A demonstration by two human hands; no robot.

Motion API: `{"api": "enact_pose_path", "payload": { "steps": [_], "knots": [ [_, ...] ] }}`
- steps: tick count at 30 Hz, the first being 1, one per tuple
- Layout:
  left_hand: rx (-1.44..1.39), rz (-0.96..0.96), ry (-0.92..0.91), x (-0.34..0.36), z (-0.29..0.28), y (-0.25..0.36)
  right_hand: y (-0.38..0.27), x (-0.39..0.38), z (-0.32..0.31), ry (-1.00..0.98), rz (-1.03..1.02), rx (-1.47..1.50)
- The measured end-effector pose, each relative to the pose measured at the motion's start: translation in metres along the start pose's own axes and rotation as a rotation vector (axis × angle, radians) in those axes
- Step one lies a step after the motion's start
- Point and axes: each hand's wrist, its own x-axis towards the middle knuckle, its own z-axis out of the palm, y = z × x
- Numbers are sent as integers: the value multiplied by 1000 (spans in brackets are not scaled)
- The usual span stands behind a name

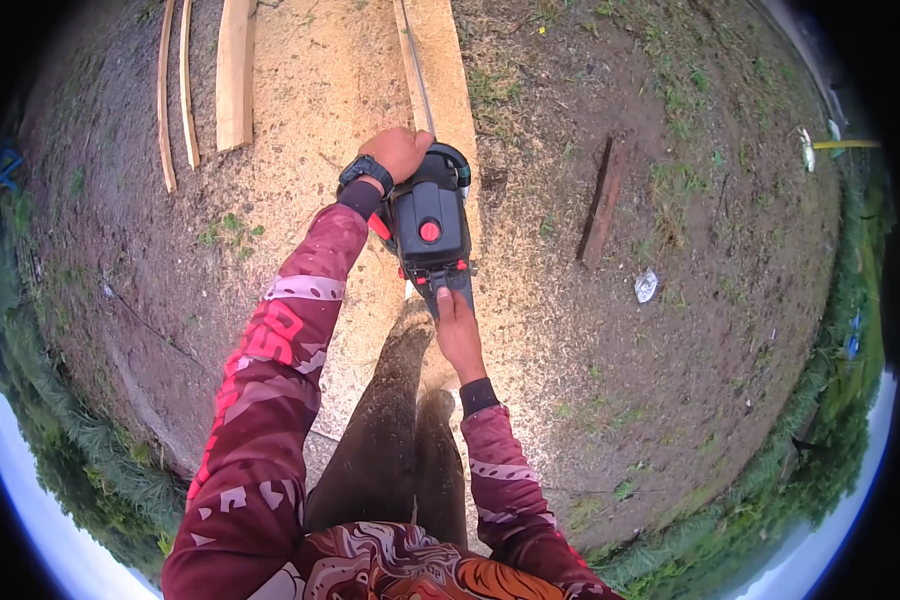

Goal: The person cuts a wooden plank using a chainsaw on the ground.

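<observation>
A black chainsaw [431, 215] with a red round knob on its top cover is in both my hands, its bar [416, 62] pointing away from me. My left hand [402, 152], with a dark watch on its wrist, is closed round the front handle. Behind the motor body, my right hand [457, 335] grips the rear handle with the thumb on top; its other fingers are hidden. The narrow bar lies over a long pale wooden plank [450, 85] that runs out past the top edge. Whether the chain is turning cannot be seen.
Sawdust [305, 90] covers the ground around the plank and my legs. At the far left lie two thin wood strips [187, 85] and a thicker board [235, 75]. To the right are a dark brown piece of wood [600, 205] and a crumpled clear wrapper [646, 286].
</observation>
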Motion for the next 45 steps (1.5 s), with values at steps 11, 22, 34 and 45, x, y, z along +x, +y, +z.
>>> {"api": "enact_pose_path", "payload": {
  "steps": [11,22,34,45],
  "knots": [
    [-25,23,2,-121,48,28,91,-84,-16,-30,46,10],
    [-7,71,51,-195,89,37,166,-133,-20,40,-30,-61],
    [-13,44,25,-258,127,44,204,-188,-34,16,-15,-17],
    [18,34,-25,-275,130,48,215,-208,-33,21,29,-1]
  ]
}}
